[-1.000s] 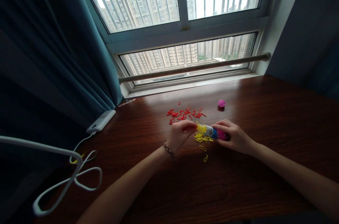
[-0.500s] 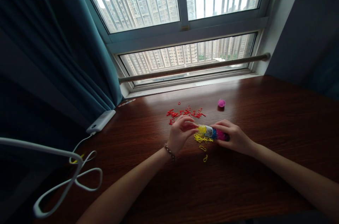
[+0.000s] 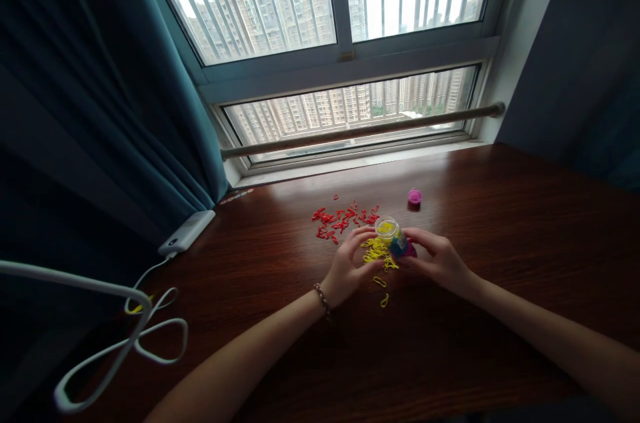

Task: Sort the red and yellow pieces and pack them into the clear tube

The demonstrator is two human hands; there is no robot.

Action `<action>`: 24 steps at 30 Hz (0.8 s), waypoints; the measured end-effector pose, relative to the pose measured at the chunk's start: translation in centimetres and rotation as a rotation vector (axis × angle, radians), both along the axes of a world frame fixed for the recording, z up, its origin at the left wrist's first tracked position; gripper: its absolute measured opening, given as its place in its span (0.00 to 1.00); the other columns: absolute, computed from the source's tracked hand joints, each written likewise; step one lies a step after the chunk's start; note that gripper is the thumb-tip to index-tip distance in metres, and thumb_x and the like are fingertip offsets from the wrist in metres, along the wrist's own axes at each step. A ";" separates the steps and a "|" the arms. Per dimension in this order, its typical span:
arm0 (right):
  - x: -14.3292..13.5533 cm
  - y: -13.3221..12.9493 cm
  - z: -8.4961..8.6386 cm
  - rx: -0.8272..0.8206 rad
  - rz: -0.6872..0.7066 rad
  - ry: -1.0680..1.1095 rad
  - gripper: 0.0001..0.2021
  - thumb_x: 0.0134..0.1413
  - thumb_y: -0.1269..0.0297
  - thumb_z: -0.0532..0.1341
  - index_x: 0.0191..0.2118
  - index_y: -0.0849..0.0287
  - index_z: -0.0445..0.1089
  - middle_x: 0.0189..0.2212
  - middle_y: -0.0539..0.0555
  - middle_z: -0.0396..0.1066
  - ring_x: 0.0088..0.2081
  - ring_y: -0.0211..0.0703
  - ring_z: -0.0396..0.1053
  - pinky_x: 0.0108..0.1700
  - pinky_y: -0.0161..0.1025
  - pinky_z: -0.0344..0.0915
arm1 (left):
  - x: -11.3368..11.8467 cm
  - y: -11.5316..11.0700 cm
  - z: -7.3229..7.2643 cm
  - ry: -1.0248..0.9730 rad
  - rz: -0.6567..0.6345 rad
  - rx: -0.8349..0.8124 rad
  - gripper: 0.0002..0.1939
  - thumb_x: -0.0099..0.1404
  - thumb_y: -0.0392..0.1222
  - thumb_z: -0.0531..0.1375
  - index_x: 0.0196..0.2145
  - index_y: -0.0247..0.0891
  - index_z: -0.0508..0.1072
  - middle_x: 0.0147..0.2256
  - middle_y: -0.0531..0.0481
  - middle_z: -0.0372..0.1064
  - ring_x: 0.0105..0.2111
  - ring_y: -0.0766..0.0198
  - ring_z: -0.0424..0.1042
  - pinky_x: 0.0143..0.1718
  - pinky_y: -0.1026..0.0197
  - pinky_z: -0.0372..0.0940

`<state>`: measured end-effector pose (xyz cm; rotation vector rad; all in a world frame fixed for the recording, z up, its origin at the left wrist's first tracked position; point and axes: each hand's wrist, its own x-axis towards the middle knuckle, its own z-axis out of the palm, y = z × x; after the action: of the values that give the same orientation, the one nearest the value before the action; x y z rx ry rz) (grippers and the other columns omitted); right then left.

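A clear jar (image 3: 399, 244) with yellow, blue and pink contents is tilted, its uncapped mouth facing up and toward the window. Fingers of my right hand (image 3: 440, 258) grip its right side. My left hand (image 3: 350, 266) curves around the left of a yellow pile of small bands (image 3: 376, 251), thumb and fingers apart, fingertips close to the jar's mouth. Two loose yellow bands (image 3: 380, 282) lie nearer me. Beyond my left hand, small red pieces (image 3: 345, 218) are scattered on the table.
A small pink cup-like piece (image 3: 415, 196) stands on the brown wooden table (image 3: 280, 250) beyond the jar. At the left are a white device (image 3: 187, 233) and its looped white cable (image 3: 163, 360). A blue curtain (image 3: 165, 110) hangs beside the barred window.
The jar has turned from lying nearly sideways to a more upright tilt, mouth up. My left hand has opened away from its mouth and lowered beside the yellow pile, which looks larger.
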<state>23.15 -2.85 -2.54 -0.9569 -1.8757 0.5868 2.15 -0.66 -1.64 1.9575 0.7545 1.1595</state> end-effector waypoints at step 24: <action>-5.3 3.1 -1.0 -0.006 0.022 -0.482 0.05 0.49 0.66 0.60 0.31 0.59 0.72 0.31 0.54 0.67 0.32 0.40 0.66 0.36 0.34 0.61 | -5.3 1.6 -2.1 0.044 0.402 -0.147 0.22 0.48 0.46 0.64 0.41 0.37 0.68 0.38 0.48 0.69 0.37 0.62 0.69 0.39 0.61 0.64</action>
<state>17.88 0.22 -3.50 -1.1570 -2.3093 0.3948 -3.18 0.90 -3.72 1.7601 1.2627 1.2511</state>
